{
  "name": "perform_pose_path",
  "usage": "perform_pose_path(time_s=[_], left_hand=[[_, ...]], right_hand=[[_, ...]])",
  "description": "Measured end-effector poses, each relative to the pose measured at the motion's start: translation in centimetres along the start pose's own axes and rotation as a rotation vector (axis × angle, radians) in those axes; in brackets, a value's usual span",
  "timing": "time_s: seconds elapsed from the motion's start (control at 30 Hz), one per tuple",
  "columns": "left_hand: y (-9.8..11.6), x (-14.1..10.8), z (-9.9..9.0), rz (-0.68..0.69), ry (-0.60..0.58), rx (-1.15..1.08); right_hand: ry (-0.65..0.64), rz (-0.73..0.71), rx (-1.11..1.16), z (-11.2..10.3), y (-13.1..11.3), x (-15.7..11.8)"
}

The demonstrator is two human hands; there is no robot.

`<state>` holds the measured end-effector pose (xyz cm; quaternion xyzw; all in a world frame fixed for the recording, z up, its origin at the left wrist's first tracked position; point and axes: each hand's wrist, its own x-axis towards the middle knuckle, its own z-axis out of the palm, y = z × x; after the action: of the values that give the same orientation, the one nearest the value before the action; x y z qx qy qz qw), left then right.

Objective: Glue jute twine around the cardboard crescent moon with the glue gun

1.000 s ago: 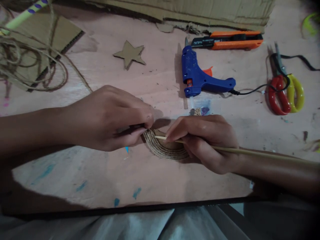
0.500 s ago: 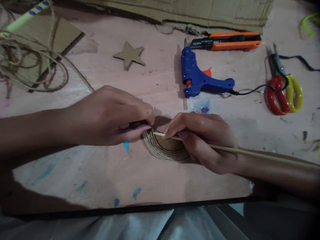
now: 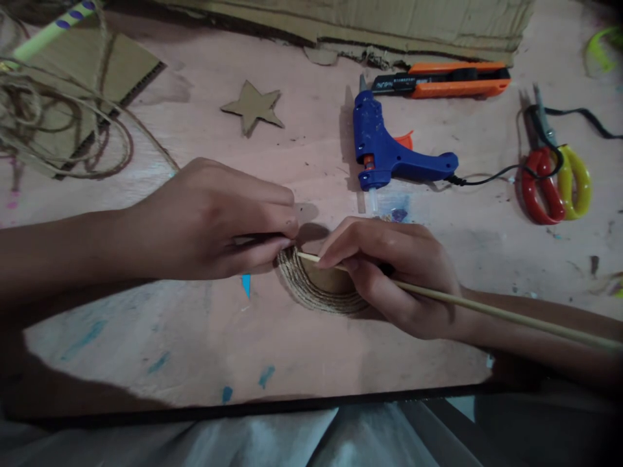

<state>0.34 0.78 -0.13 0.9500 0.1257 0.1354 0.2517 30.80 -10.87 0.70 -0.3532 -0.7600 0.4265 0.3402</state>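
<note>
While pinched — stick (image 3: 487,310) on twine coil (image 3: 311,293)

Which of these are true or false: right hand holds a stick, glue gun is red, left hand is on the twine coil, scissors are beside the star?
1. The right hand holds a thin wooden stick. True.
2. The glue gun is red. False: it is blue.
3. The left hand pinches at the twine coil. True.
4. The scissors lie beside the cardboard star. False: they lie far right, past the glue gun.
</note>
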Motion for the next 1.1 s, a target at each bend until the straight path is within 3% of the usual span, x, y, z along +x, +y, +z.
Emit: perform_pose_path(time_s=[0.27, 0.4, 0.57, 0.63, 0.73, 0.8, 0.9, 1.0, 1.1], left_hand=[[-0.1, -0.2, 0.1, 0.032, 0.019, 0.004], [0.0, -0.1, 0.0, 0.003, -0.018, 0.025], [-0.4, -0.3, 0.5, 0.058, 0.046, 0.044], [-0.4, -0.4, 0.5, 0.065, 0.04, 0.031], [0.1, -0.5, 0.2, 0.024, -0.026, -0.031], [0.4, -0.6, -0.1, -0.001, -0.049, -0.051], [0.3, -0.5, -0.3, 0.008, -0.051, -0.031], [-0.3, -0.3, -0.4, 0.037, -0.048, -0.092], [-0.9, 0.2, -0.7, 0.054, -0.049, -0.221]], right_hand=[[-0.005, 0.01, 0.044, 0.1, 0.3, -0.2], [-0.031, -0.053, 0.081, 0.5, 0.8, -0.1], [0.037, -0.144, 0.04, -0.2, 0.7, -0.5], [0.095, -0.172, -0.112, -1.7, 0.1, -0.9], [0.186, -0.121, -0.553, -5.4, -0.7, -1.7], [0.181, 0.099, -0.879, -8.1, -1.0, -2.3], [0.026, 0.396, -1.276, -11.4, -0.8, -2.9], [-0.028, 0.366, -1.413, -12.5, 0.1, -2.5], [0.001, 0.254, -1.286, -11.8, 1.2, -1.0]])
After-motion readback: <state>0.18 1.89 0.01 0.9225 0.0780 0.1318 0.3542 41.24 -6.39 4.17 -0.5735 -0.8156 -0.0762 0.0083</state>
